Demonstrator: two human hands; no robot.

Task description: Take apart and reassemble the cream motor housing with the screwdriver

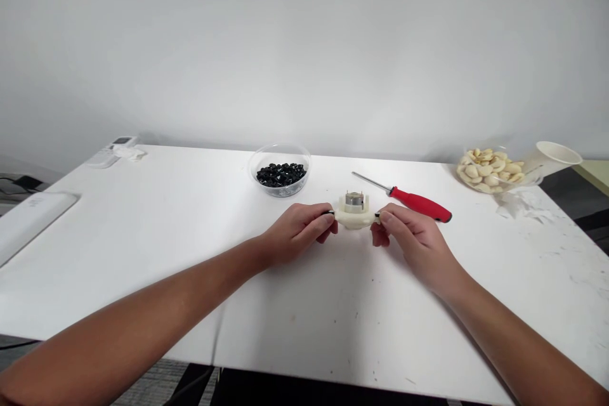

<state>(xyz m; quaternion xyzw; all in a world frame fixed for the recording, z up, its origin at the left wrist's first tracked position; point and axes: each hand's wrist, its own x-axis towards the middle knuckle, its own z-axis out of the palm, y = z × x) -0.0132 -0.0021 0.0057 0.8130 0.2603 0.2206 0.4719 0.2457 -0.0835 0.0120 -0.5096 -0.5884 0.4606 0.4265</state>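
Observation:
Between my two hands is a cream plastic housing [354, 220] with a small silver motor [354, 199] seated upright in its top. My left hand [304, 228] is closed in a pinch on the housing's left end, where a small black piece [329, 212] shows at the fingertips. At the opposite end my right hand [412, 238] pinches the right tab, and a bit of black shows there too. The fingertips partly hide both ends. Just behind my right hand lies a screwdriver [421, 204] with a red handle, its shaft pointing to the back left.
A clear bowl [252, 171] of small black parts stands behind my left hand. At the back right are cream plastic pieces [490, 170] in a clear container, a paper cup [556, 155] and crumpled tissue [526, 204]. A remote [121, 141] and a white device [35, 219] lie at left.

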